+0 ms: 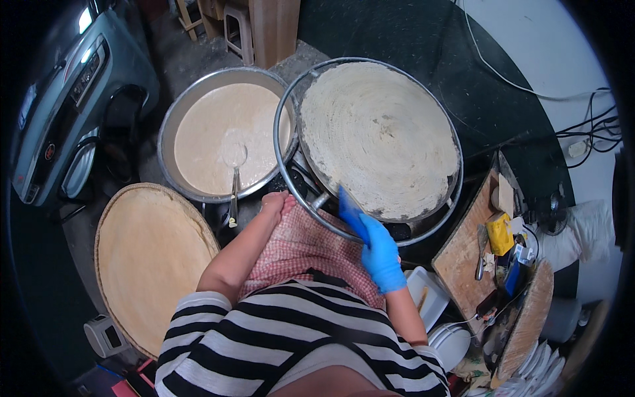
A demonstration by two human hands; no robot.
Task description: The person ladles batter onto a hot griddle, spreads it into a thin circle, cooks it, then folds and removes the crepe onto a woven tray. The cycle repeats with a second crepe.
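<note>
**A:** As far as the head view shows, batter is spread thin over the whole round griddle (379,135); right hand (378,248), in a blue glove, has its fingers closed around a flat blue scraper (350,210); blade tip sits at the griddle's near rim.

**B:** Left hand?

**A:** Left hand (276,202) bare, fingers curled loosely, gripping nothing I can see; resting against the red checked apron (301,248), just beside the ladle (234,173) that stands in the batter basin (225,132).

**B:** Step?

**A:** My read: spreading is done, edge work in hand; scraper is set to get under the sheet at the near rim; a shallow blade angle looks needed, since the layer seems thin and could tear.

**B:** Room to move?

**A:** Tight on the near side; a metal ring (286,173) hoops the griddle and overlaps the basin's rim; scraper must work inside it. Left side is open: woven tray (149,261) lies low, near the left elbow, well apart from the griddle. Right side cluttered; wooden board (463,255) with small tools, stacked white plates (450,341) below it; cables on the dark worktop (489,99) beyond the far rim.
</note>
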